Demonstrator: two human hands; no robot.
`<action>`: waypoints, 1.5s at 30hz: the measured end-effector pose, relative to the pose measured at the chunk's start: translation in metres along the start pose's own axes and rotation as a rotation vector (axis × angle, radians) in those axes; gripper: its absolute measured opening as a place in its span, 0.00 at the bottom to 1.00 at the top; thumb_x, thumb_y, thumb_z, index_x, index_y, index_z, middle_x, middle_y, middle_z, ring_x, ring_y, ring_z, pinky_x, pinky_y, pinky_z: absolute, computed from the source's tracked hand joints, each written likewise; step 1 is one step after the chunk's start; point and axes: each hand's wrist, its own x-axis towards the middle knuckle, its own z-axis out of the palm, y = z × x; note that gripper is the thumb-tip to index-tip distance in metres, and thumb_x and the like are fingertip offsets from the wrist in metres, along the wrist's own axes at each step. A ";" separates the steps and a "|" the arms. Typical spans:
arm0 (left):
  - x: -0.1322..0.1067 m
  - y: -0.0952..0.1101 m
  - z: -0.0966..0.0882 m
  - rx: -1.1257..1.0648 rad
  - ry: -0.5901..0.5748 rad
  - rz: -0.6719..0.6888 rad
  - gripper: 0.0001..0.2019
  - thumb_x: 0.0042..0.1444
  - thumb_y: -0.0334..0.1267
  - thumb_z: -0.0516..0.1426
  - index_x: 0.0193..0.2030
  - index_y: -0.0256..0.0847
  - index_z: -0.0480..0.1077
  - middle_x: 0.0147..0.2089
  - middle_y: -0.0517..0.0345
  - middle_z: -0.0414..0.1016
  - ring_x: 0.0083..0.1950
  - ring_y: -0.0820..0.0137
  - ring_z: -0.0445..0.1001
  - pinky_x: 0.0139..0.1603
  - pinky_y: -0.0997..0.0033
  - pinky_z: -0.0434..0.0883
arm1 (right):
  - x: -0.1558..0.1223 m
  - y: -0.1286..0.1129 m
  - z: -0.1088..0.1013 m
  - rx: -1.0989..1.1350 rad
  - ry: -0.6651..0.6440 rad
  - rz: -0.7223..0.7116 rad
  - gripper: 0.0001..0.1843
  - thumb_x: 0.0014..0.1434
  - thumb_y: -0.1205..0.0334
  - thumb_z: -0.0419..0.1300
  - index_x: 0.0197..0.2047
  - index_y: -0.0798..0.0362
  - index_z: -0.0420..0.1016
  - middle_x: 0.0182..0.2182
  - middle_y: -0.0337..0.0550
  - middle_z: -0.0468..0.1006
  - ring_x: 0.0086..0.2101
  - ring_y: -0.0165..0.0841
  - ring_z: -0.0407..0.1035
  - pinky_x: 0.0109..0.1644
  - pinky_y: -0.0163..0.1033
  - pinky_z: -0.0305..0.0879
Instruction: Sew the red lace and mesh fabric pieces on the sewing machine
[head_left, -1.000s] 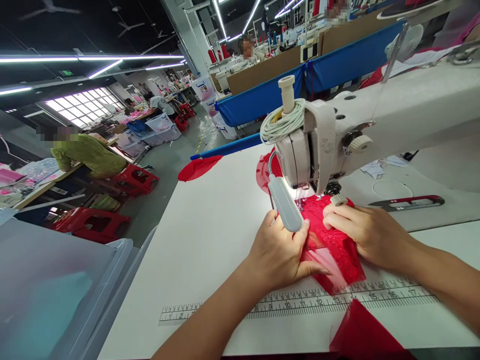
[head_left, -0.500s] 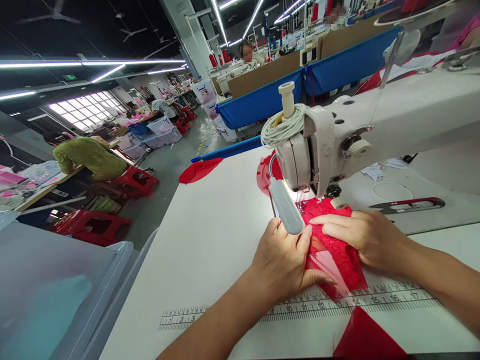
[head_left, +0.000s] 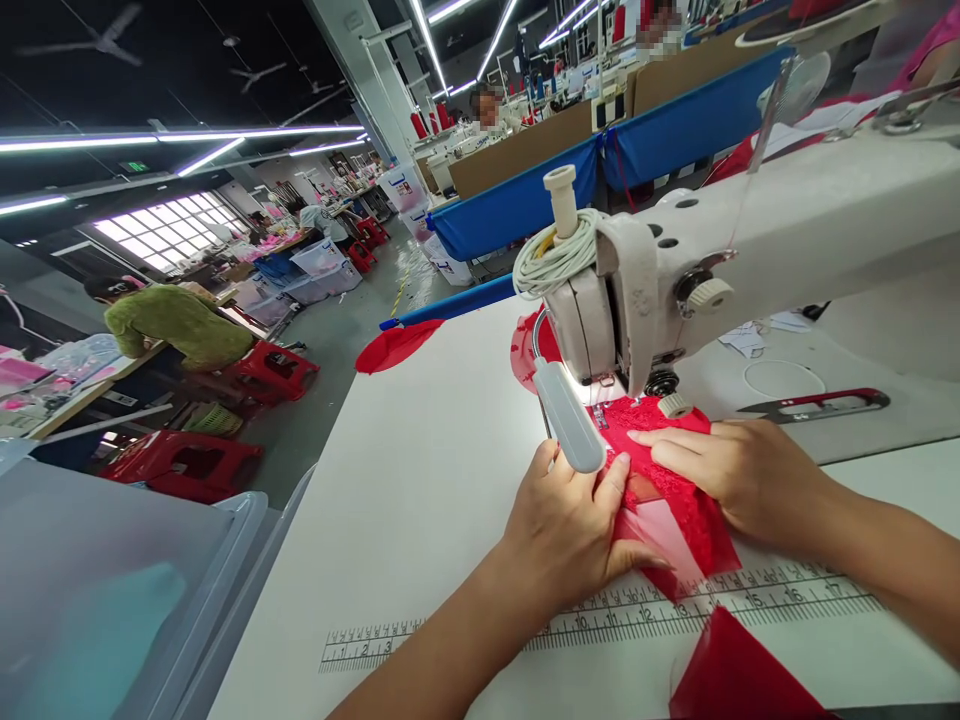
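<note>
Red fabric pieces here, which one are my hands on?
The lacy piece reaching under the sewing machine head, with the left hand and right hand both on it; no hand touches the oval piece or near-edge piece.

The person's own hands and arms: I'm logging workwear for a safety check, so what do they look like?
The left hand and right hand are ungloved. No watch or bracelet shows at either wrist, and no sleeve or cuff on the forearms. The grey lamp covers part of the left fingers, so I can't rule out a ring there.
</note>
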 end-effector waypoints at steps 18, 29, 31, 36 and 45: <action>0.002 -0.013 0.002 -0.022 0.044 0.000 0.42 0.63 0.64 0.30 0.54 0.34 0.72 0.48 0.42 0.78 0.44 0.56 0.74 0.53 0.51 0.59 | 0.005 0.000 0.005 -0.006 -0.008 0.030 0.15 0.54 0.73 0.50 0.40 0.51 0.74 0.48 0.41 0.80 0.22 0.32 0.65 0.28 0.41 0.53; 0.009 0.003 -0.006 -0.033 0.182 0.084 0.11 0.59 0.33 0.53 0.24 0.40 0.65 0.24 0.61 0.63 0.25 0.71 0.62 0.24 0.67 0.57 | 0.004 -0.001 0.000 -0.002 -0.028 0.037 0.24 0.46 0.76 0.49 0.44 0.51 0.74 0.52 0.42 0.78 0.28 0.35 0.70 0.30 0.42 0.60; 0.008 0.005 -0.006 -0.021 0.195 0.130 0.14 0.55 0.21 0.49 0.23 0.40 0.61 0.23 0.61 0.61 0.23 0.73 0.59 0.21 0.69 0.53 | 0.002 0.000 0.000 0.019 -0.038 0.046 0.24 0.47 0.75 0.50 0.45 0.51 0.74 0.54 0.41 0.77 0.30 0.36 0.71 0.31 0.42 0.61; 0.007 0.003 -0.004 -0.198 -0.013 0.105 0.12 0.59 0.20 0.45 0.35 0.35 0.65 0.34 0.55 0.69 0.30 0.73 0.65 0.25 0.73 0.63 | 0.000 0.001 -0.004 0.167 -0.026 -0.010 0.24 0.52 0.76 0.49 0.50 0.50 0.71 0.50 0.44 0.77 0.34 0.35 0.72 0.31 0.38 0.59; 0.010 -0.001 -0.001 -0.378 -0.008 -0.191 0.07 0.47 0.29 0.52 0.35 0.41 0.60 0.31 0.58 0.64 0.31 0.69 0.63 0.27 0.69 0.64 | 0.003 -0.003 -0.016 0.385 0.026 0.070 0.15 0.59 0.74 0.49 0.43 0.48 0.68 0.42 0.42 0.76 0.32 0.31 0.71 0.29 0.35 0.62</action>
